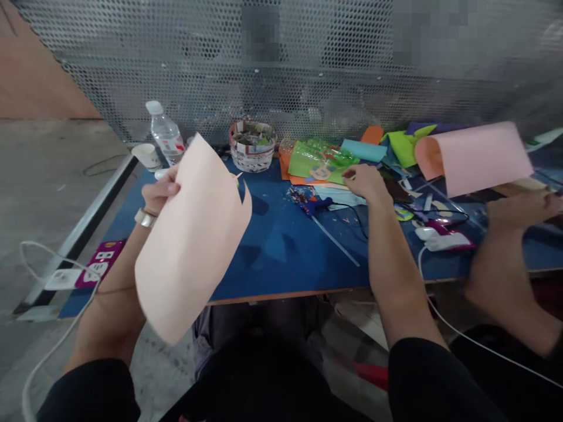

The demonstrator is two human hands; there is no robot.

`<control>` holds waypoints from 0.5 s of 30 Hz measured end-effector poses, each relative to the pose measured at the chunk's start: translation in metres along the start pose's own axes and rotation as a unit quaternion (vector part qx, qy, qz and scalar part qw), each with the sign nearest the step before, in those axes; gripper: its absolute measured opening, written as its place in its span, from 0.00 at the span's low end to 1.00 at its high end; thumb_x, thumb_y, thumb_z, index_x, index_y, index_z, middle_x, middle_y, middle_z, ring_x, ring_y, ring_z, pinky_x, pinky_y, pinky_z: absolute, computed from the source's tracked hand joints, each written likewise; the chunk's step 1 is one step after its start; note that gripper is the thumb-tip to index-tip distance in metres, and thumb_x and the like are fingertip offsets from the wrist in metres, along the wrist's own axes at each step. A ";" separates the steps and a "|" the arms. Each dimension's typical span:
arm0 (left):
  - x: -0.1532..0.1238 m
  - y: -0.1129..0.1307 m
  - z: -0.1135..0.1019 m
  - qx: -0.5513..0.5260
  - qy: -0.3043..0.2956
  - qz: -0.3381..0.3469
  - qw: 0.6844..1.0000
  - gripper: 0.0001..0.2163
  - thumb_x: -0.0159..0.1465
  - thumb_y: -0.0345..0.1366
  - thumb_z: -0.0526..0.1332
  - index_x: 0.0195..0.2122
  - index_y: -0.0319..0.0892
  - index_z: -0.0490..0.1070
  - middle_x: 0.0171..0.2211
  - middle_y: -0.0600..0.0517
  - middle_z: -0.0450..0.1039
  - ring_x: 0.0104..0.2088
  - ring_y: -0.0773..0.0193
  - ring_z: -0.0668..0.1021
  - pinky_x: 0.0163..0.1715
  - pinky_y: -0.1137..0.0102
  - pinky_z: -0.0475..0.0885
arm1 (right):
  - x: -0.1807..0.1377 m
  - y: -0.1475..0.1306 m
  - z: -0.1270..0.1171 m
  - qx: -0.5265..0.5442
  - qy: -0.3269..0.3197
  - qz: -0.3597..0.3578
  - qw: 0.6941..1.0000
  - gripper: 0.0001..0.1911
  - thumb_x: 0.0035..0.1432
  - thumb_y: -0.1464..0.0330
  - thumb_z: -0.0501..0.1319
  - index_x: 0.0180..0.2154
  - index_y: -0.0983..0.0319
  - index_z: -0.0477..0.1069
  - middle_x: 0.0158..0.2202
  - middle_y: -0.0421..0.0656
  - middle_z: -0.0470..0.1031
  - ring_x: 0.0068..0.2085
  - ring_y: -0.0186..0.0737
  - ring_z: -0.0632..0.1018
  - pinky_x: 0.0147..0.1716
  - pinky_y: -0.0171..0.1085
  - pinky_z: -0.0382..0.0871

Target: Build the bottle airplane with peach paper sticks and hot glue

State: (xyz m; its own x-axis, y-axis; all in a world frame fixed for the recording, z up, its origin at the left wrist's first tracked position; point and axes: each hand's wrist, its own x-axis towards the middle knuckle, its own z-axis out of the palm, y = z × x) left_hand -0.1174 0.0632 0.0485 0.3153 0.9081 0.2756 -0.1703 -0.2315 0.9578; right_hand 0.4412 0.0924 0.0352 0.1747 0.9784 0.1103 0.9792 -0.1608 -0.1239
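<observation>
**Peach sheet [193,240] raised in the left hand [162,192], right hand [365,183] at the coloured scraps [303,158]**

The left fingers are clamped on the upper left edge of the peach sheet, which is held tilted above the left part of the desk [281,252]. Its curved lower end reaches past the desk's front edge in this view, and a notch breaks its right edge.

The right hand is beside the coloured scraps, fingers bent downward; whether they grip anything cannot be told.

Blue surface between the sheet and the glue gun [311,205] gives the widest room for moving. The gun's clear stick [336,241] slants toward the front edge. Behind, the basket [253,147] stands near the mesh panel [202,82], which bounds the back. The bottle [168,140] and cup [146,157] stand near the left edge, beyond the left hand. Room is tighter on the right, where a co-worker's hand [519,210] is near a pink sheet [488,155].
</observation>
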 end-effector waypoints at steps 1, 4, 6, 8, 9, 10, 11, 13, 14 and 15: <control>-0.002 -0.001 0.008 -0.004 -0.045 -0.025 0.999 0.31 0.45 0.63 0.78 0.30 0.46 0.63 0.18 0.56 0.65 0.19 0.61 0.72 0.23 0.64 0.75 | 0.001 0.003 0.002 0.004 -0.008 -0.005 1.000 0.18 0.71 0.70 0.66 0.58 0.64 0.88 0.60 0.56 0.90 0.59 0.64 0.87 0.64 0.54 0.79; -0.008 0.004 0.028 0.001 -0.175 -0.115 0.978 0.32 0.46 0.60 0.85 0.27 0.43 0.67 0.19 0.55 0.71 0.17 0.65 0.72 0.17 0.70 0.67 | 0.004 0.008 0.006 0.016 -0.030 -0.021 0.999 0.18 0.69 0.69 0.68 0.57 0.64 0.89 0.58 0.56 0.91 0.57 0.60 0.88 0.64 0.51 0.79; -0.009 0.009 0.038 0.030 -0.243 -0.174 0.954 0.27 0.54 0.58 0.85 0.34 0.41 0.76 0.26 0.51 0.80 0.21 0.60 0.79 0.21 0.70 0.72 | 0.004 0.005 0.007 0.027 -0.035 -0.032 0.999 0.19 0.68 0.69 0.69 0.57 0.64 0.89 0.57 0.55 0.91 0.55 0.59 0.89 0.62 0.50 0.79; -0.005 0.013 0.047 0.086 -0.320 -0.233 0.914 0.24 0.63 0.56 0.81 0.45 0.40 0.82 0.38 0.44 0.88 0.29 0.55 0.86 0.27 0.68 0.78 | 0.001 -0.002 0.008 0.036 -0.035 -0.046 0.998 0.18 0.70 0.67 0.68 0.57 0.63 0.90 0.56 0.54 0.92 0.55 0.58 0.89 0.61 0.49 0.79; -0.002 0.013 0.051 0.128 -0.355 -0.249 0.892 0.23 0.66 0.55 0.79 0.49 0.41 0.83 0.43 0.42 0.89 0.34 0.53 0.87 0.31 0.67 0.80 | 0.000 -0.006 0.008 0.039 -0.038 -0.056 0.997 0.18 0.70 0.65 0.68 0.56 0.62 0.90 0.57 0.53 0.92 0.56 0.58 0.89 0.61 0.48 0.79; 0.002 0.012 0.054 0.180 -0.379 -0.248 0.873 0.23 0.68 0.55 0.77 0.53 0.42 0.83 0.48 0.40 0.89 0.38 0.50 0.88 0.35 0.65 0.81 | -0.002 -0.011 0.007 0.039 -0.042 -0.065 0.996 0.18 0.71 0.64 0.68 0.56 0.62 0.90 0.57 0.53 0.92 0.56 0.58 0.89 0.61 0.48 0.79; 0.006 0.010 0.056 0.240 -0.392 -0.228 0.858 0.23 0.68 0.53 0.76 0.55 0.42 0.83 0.51 0.39 0.89 0.42 0.48 0.88 0.38 0.64 0.82 | -0.004 -0.017 0.007 0.039 -0.046 -0.072 0.996 0.18 0.72 0.63 0.68 0.56 0.62 0.90 0.57 0.52 0.92 0.57 0.58 0.89 0.60 0.47 0.79; 0.011 0.002 0.060 0.364 -0.401 -0.162 0.825 0.22 0.66 0.52 0.74 0.55 0.43 0.84 0.54 0.39 0.88 0.50 0.44 0.87 0.47 0.61 0.81 | -0.008 -0.027 0.006 0.041 -0.056 -0.082 0.994 0.18 0.72 0.62 0.68 0.55 0.62 0.89 0.57 0.52 0.92 0.56 0.59 0.90 0.58 0.47 0.80; 0.013 -0.002 0.060 0.409 -0.399 -0.132 0.810 0.21 0.66 0.51 0.73 0.54 0.43 0.84 0.55 0.39 0.87 0.52 0.43 0.86 0.50 0.60 0.80 | -0.010 -0.032 0.006 0.044 -0.059 -0.084 0.994 0.18 0.72 0.62 0.68 0.55 0.63 0.89 0.57 0.53 0.92 0.55 0.59 0.90 0.57 0.47 0.80; 0.013 -0.007 0.061 0.441 -0.391 -0.105 0.801 0.20 0.67 0.51 0.71 0.53 0.43 0.84 0.54 0.39 0.87 0.52 0.43 0.86 0.52 0.59 0.79 | -0.012 -0.036 0.007 0.049 -0.063 -0.087 0.993 0.18 0.72 0.62 0.67 0.55 0.63 0.89 0.57 0.53 0.92 0.54 0.59 0.90 0.56 0.47 0.80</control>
State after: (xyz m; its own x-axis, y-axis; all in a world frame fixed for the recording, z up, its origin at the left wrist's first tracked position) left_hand -0.0551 0.0554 0.0501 0.7981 0.5423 -0.2626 0.5797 -0.5723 0.5800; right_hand 0.4032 0.0872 0.0318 -0.0166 0.9997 0.0156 0.9774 0.0195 -0.2106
